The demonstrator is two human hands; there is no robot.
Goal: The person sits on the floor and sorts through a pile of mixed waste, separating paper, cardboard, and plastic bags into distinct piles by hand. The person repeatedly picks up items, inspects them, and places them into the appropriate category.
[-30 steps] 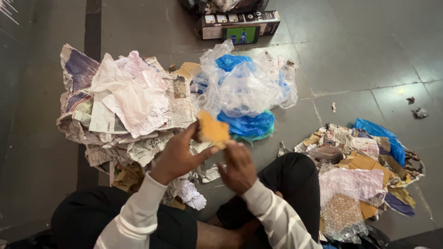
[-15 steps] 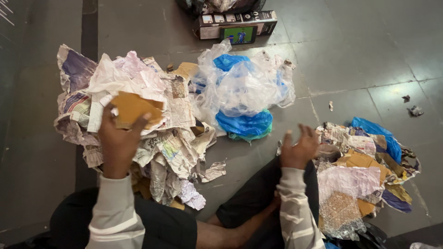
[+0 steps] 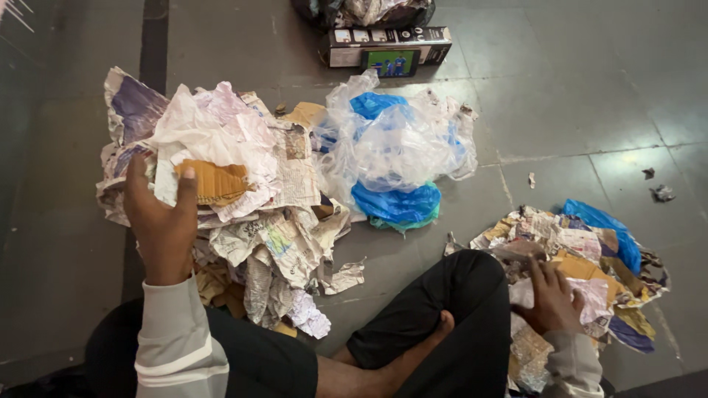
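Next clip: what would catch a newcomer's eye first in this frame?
Probably the heap of clear and blue plastic bags at the centre of the grey floor, the brightest thing in view. Left of it lies a big pile of crumpled newspaper, where the left hand hovers open beside a brown cardboard scrap. At lower right, the right hand rests on a mixed pile of paper and cardboard scraps.

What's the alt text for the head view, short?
Seated on a grey tile floor, a person's left hand hangs open beside a brown cardboard scrap on a newspaper pile. The right hand rests on a mixed paper heap; crumpled plastic bags lie ahead.
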